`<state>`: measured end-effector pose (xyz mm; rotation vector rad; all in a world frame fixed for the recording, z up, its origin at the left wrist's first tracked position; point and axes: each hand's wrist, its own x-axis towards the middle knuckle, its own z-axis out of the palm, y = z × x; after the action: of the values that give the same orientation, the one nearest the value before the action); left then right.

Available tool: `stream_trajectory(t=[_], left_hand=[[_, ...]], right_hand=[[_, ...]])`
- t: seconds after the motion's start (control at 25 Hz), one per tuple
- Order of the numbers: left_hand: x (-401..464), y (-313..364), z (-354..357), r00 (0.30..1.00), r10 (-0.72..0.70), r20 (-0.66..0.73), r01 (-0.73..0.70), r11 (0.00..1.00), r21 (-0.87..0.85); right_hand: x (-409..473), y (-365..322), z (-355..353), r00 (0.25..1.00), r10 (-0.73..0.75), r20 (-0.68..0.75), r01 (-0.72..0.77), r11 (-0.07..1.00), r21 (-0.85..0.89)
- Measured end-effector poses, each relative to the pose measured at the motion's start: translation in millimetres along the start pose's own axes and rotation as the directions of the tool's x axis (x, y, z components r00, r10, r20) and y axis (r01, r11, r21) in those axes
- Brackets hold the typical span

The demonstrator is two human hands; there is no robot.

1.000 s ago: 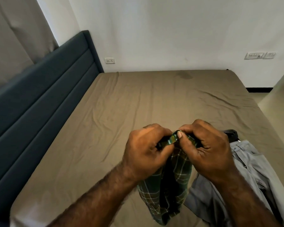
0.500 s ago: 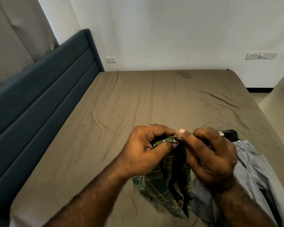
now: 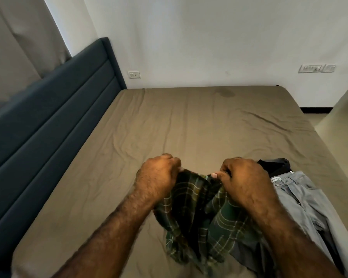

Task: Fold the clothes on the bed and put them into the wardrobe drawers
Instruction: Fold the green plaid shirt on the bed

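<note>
Hands [image 3: 158, 174] [image 3: 243, 180] now wider apart, green plaid shirt [image 3: 197, 213] stretched between

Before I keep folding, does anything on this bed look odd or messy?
A dark stain marks the sheet near the far edge of the bed. The grey jeans lie crumpled, unfolded, at the right side.

Green plaid shirt [image 3: 197, 213]; light grey jeans [image 3: 301, 199]; olive-brown sheet [image 3: 189, 127]; navy headboard [image 3: 48, 121].
</note>
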<state>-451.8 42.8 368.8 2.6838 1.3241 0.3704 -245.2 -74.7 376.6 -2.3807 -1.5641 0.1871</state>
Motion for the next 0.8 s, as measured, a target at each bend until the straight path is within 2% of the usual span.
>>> stream_trajectory(t=[0.08, 0.12, 0.2, 0.28, 0.36, 0.4, 0.52, 0.64, 0.72, 0.8], left_hand=[[4.3, -16.0, 5.4, 0.992, -0.123, 0.0, 0.123, 0.992, -0.038], [5.3, -24.9, 8.5, 0.992, -0.119, -0.03, 0.116, 0.99, -0.078], [3.0, -31.2, 19.1, 0.999, 0.024, 0.023, -0.021, 0.991, -0.13], [-2.9, -18.2, 39.2, 0.962, 0.177, 0.209, -0.128, 0.965, -0.231], [-10.3, 5.7, 64.5, 0.92, 0.238, 0.312, -0.11, 0.919, -0.378], [-11.2, 13.4, 77.1, 0.921, 0.252, 0.296, -0.087, 0.875, -0.476], [-3.0, 10.2, 92.3, 0.959, 0.164, 0.232, 0.04, 0.732, -0.68], [7.0, -6.1, 82.3, 0.966, 0.084, 0.243, 0.115, 0.704, -0.701], [8.3, -13.3, 70.8, 0.971, 0.072, 0.228, 0.119, 0.678, -0.726], [8.6, -20.6, 60.2, 0.979, 0.078, 0.187, 0.082, 0.692, -0.717]], right_hand=[[2.2, 11.2, 4.0, 0.995, 0.095, 0.039, -0.096, 0.995, 0.02], [2.7, 16.8, 7.2, 0.991, 0.123, 0.054, -0.129, 0.984, 0.123], [0.7, 23.7, 15.2, 0.987, 0.116, 0.114, -0.153, 0.904, 0.399], [-1.3, 21.0, 15.9, 0.987, 0.043, 0.158, -0.125, 0.819, 0.56], [-1.9, 13.2, 9.4, 0.987, -0.057, 0.153, -0.057, 0.761, 0.647], [-2.0, 9.9, 3.2, 0.987, -0.082, 0.139, -0.033, 0.738, 0.674], [1.5, 11.8, -14.6, 0.993, -0.081, 0.089, -0.003, 0.722, 0.692], [2.5, 29.8, -18.5, 0.998, 0.01, 0.056, -0.043, 0.777, 0.629], [1.2, 44.2, -14.1, 0.99, 0.04, 0.136, -0.096, 0.892, 0.441], [-1.0, 54.5, -10.3, 0.951, 0.03, 0.307, -0.115, 0.958, 0.262]])
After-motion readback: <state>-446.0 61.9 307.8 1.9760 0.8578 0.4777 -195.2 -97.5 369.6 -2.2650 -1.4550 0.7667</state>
